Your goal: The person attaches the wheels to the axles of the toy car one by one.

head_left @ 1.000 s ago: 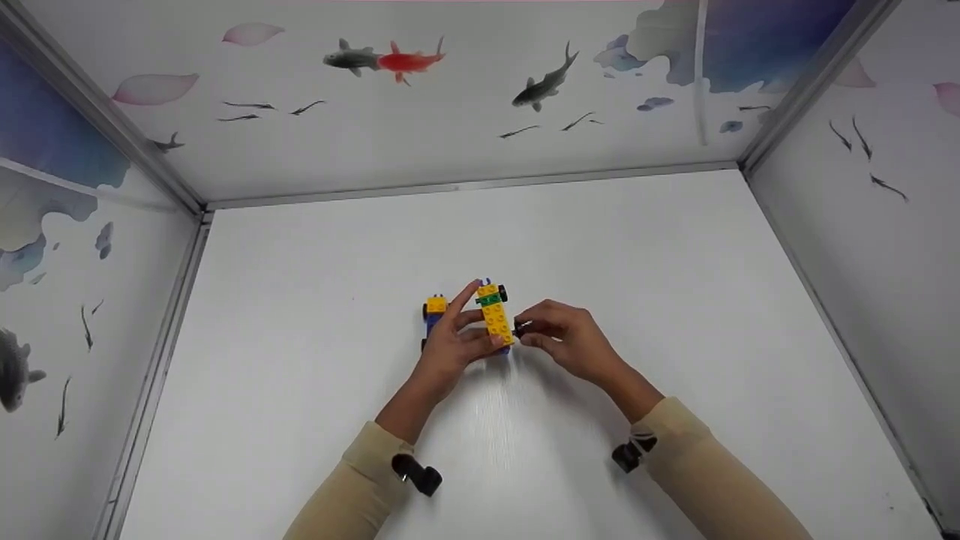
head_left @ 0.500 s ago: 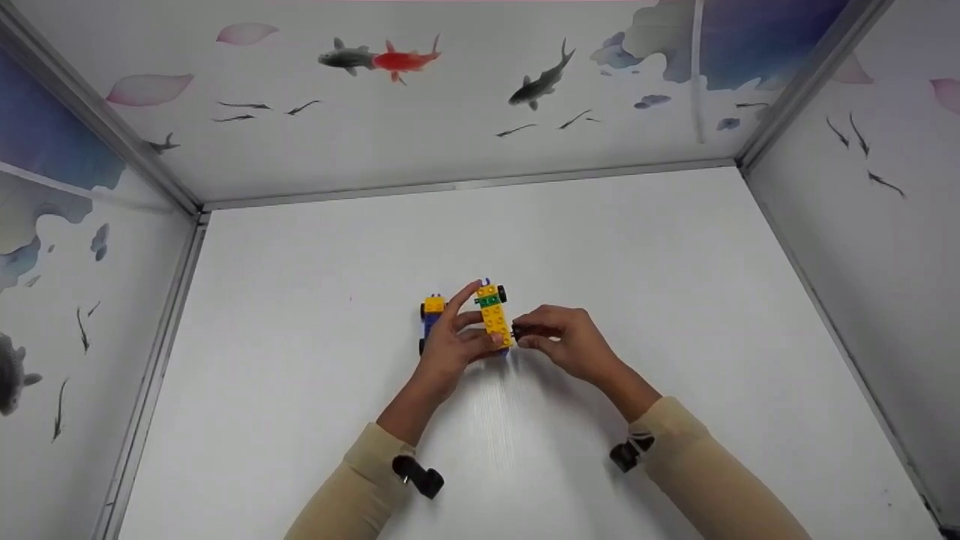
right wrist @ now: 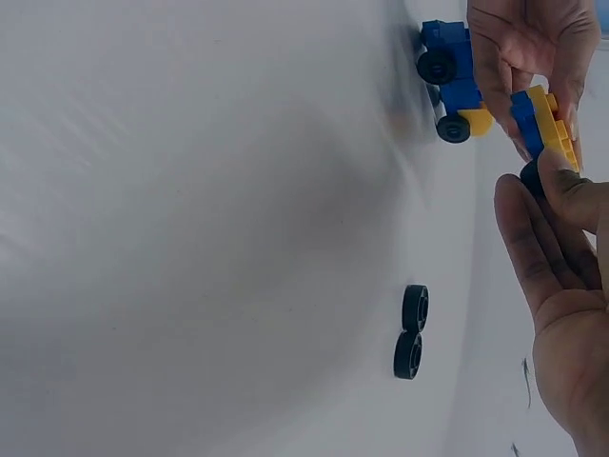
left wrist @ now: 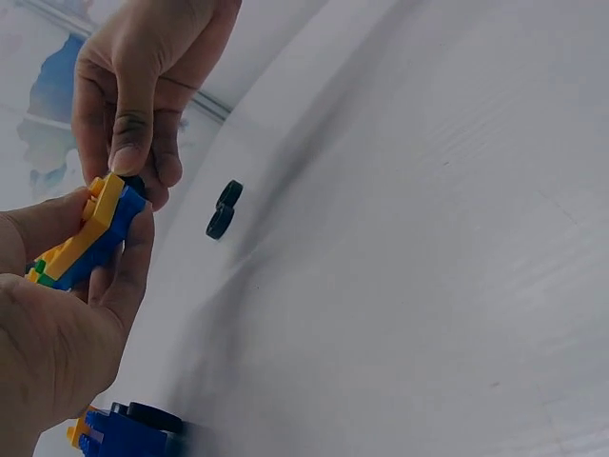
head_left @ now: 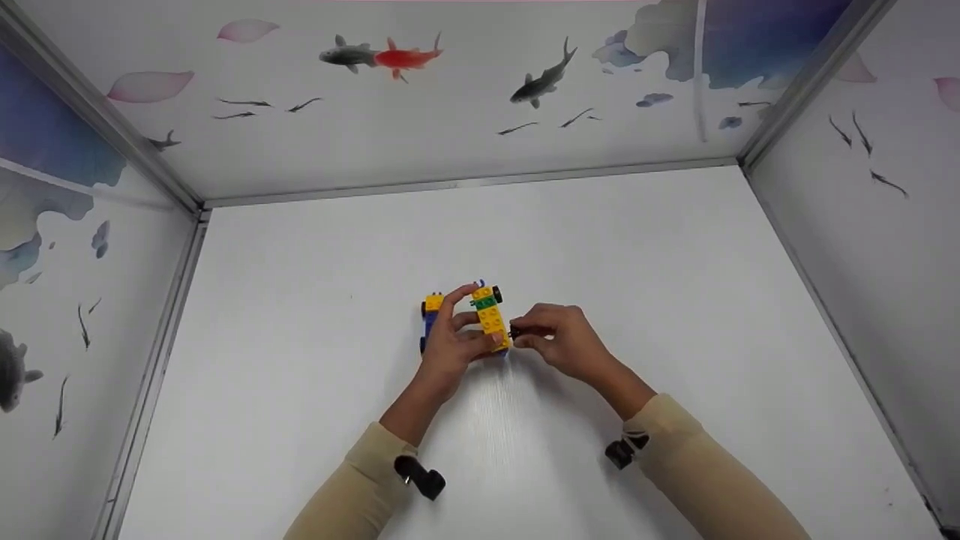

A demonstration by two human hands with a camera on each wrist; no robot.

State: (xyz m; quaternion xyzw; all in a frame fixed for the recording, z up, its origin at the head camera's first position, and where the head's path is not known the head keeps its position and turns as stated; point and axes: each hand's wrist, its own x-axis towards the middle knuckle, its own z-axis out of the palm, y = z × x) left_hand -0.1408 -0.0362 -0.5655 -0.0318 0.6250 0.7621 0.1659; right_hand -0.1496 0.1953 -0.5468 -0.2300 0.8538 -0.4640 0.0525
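Observation:
My left hand (head_left: 444,351) grips a toy car of yellow, green and blue building bricks (head_left: 490,315), its studded yellow side facing up. One black wheel (head_left: 497,295) sits near its far end. Between thumb and fingers, my right hand (head_left: 566,339) pinches another black wheel (right wrist: 532,178) against or very close to the car's near end; whether it is seated there I cannot tell. Left of the left hand, partly covered by it, a second blue and yellow toy car (head_left: 430,321) with black wheels stands on the table.
Two loose black wheels (right wrist: 415,308) lie side by side on the white table (head_left: 300,420), seen in both wrist views. White walls (head_left: 450,142) with painted fish enclose the table at the back and sides. Black wrist cameras (head_left: 420,477) hang at both sleeves.
The held car has shifted slightly left and its far end leans a little more to the left. My right hand, still pinching the wheel, has moved slightly left with it.

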